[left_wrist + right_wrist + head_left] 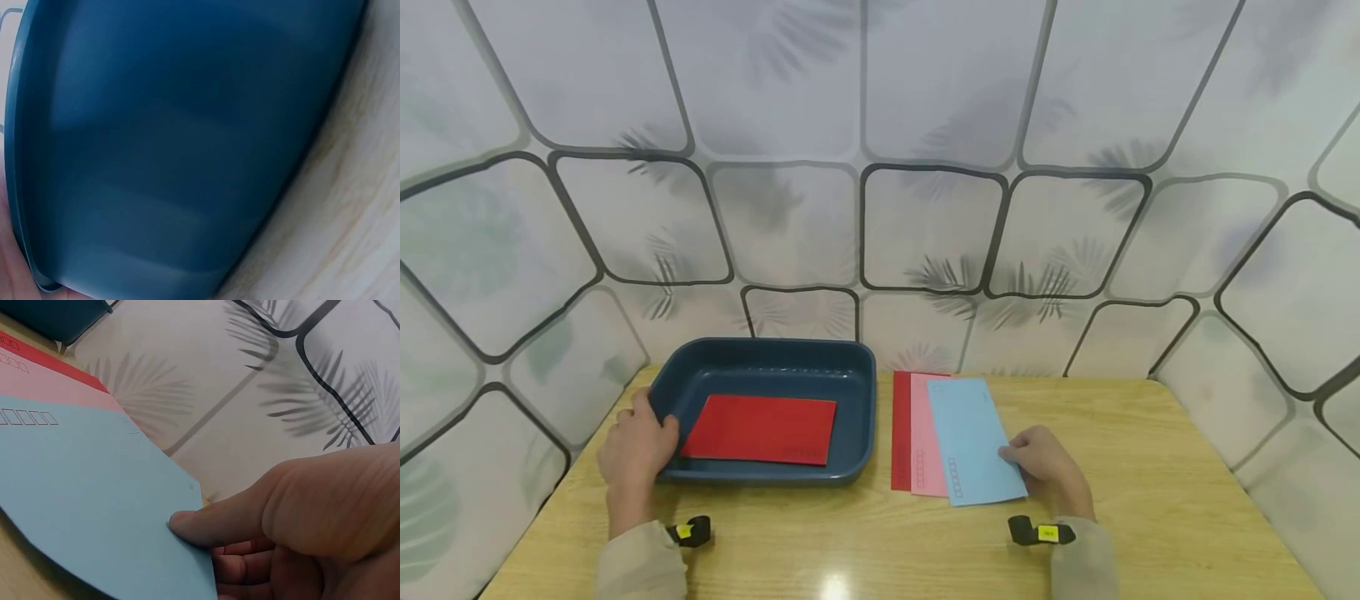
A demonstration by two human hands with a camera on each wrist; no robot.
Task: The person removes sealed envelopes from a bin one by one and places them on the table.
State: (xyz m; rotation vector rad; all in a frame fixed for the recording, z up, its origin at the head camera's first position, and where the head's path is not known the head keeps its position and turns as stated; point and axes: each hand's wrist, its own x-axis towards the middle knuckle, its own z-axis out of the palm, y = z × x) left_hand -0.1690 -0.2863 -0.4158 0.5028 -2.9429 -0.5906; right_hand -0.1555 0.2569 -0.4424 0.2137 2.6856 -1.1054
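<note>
A dark blue tray stands at the left of the table, and a red envelope lies flat inside it. My left hand grips the tray's left rim, thumb over the inside; the left wrist view is mostly filled by the tray wall. To the right of the tray a red envelope, a pink envelope and a light blue envelope overlap like a fan, blue on top. My right hand pinches the blue envelope's right edge, thumb on top and fingers beneath.
The pale wooden table runs out to the right of the envelopes. A patterned curtain hangs behind the table and along both sides, close to the tray's back edge.
</note>
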